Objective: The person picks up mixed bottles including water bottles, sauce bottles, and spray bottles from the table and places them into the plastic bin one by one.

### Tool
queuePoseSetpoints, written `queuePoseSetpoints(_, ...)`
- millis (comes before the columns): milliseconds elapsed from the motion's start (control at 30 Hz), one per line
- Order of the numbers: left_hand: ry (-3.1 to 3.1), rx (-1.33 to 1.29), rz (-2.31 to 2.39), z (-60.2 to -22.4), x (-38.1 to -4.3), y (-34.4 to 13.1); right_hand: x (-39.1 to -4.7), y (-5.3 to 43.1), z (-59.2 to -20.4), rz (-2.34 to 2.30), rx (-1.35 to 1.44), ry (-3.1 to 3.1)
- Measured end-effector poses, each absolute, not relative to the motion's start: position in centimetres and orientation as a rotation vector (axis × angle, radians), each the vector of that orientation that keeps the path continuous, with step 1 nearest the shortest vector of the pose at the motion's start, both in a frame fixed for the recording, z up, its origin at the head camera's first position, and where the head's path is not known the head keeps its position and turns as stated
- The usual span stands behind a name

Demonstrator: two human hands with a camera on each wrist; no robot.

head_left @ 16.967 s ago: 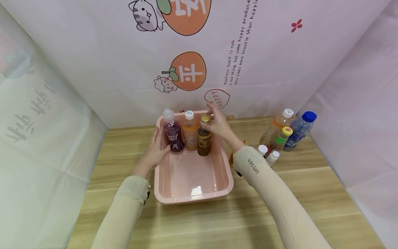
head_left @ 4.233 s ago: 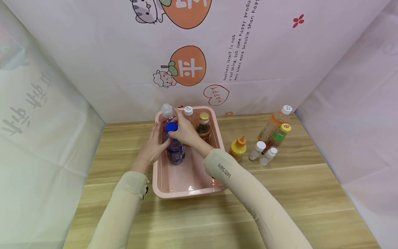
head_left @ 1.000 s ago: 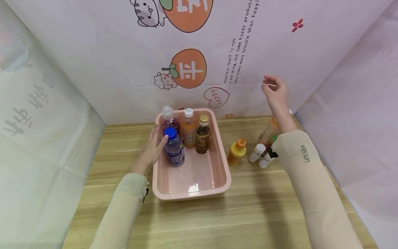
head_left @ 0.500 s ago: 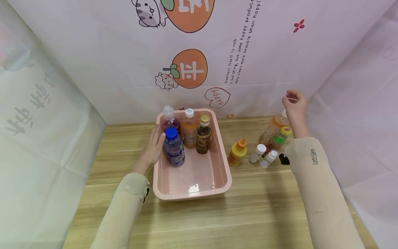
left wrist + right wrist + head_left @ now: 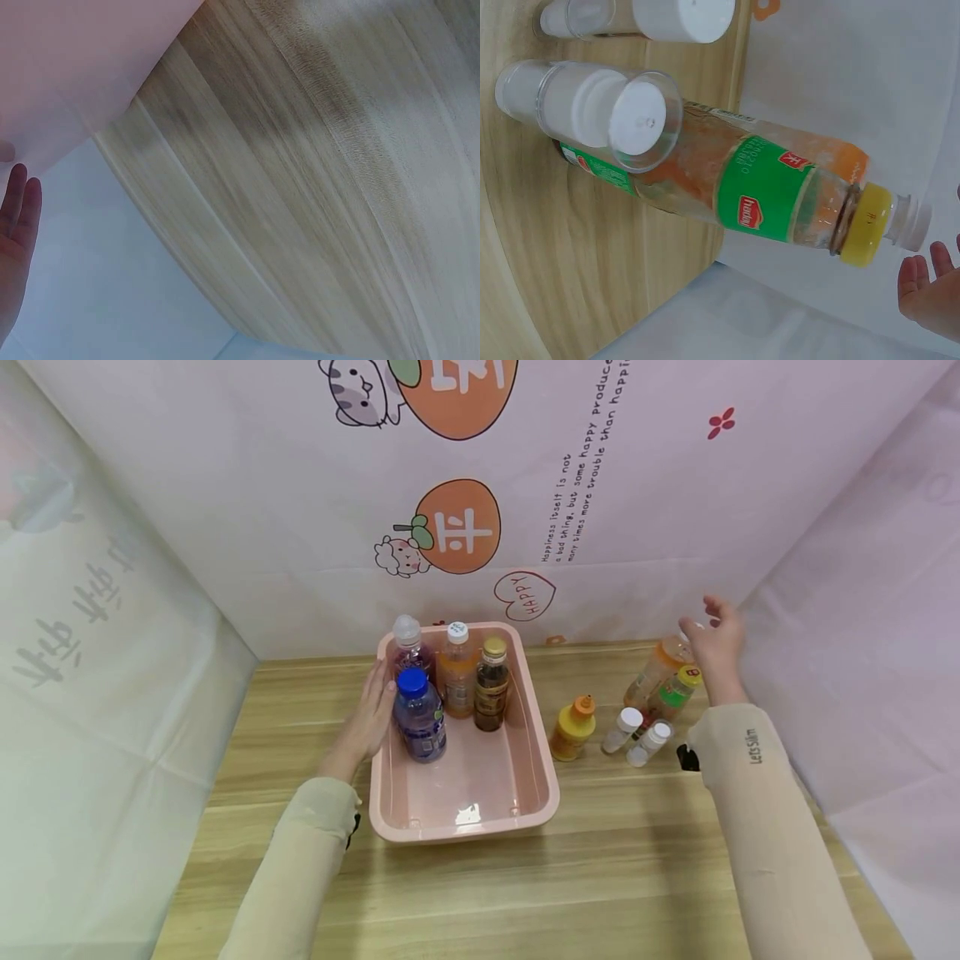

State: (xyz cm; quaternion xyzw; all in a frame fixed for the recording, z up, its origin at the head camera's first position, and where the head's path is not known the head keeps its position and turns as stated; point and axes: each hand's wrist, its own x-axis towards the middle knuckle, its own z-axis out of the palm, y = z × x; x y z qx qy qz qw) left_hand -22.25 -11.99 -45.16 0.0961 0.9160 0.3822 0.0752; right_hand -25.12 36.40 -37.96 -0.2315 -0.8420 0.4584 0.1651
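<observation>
My left hand (image 5: 365,718) rests on the left rim of a pink plastic tub (image 5: 465,827), its fingers fairly straight and its thumb near a blue-capped bottle (image 5: 422,718). Behind that bottle, a purple-drink bottle (image 5: 409,647), an orange-labelled bottle (image 5: 458,681) and a gold-capped dark bottle (image 5: 491,693) stand upright along the tub's far end. At the back right, my right hand (image 5: 718,639) hovers with parted fingers by the white cap of another orange-labelled bottle (image 5: 660,668). In the right wrist view nothing lies between its visible fingers (image 5: 922,277).
A yellow-capped bottle with a green label (image 5: 672,693) stands in front of the orange-labelled one. Two small white-capped bottles, one being a clear vial (image 5: 649,743) and the other a white-capped jar (image 5: 621,731), stand nearer, beside a yellow squeeze bottle (image 5: 573,729). Cloth walls enclose the wooden table (image 5: 480,902).
Earlier, the blue-capped bottle moved from the right of the table into the tub and was let go. My right hand then went right and has just lowered towards the white cap, fingers parting.
</observation>
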Motion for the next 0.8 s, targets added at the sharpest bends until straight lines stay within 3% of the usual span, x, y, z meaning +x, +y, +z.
queuePoseSetpoints(800, 2.781, 0.261, 1.121, -45.3, -22.5, -11.9, -25.0, 36.7, -40.3, 1.31, -0.695, -2.405)
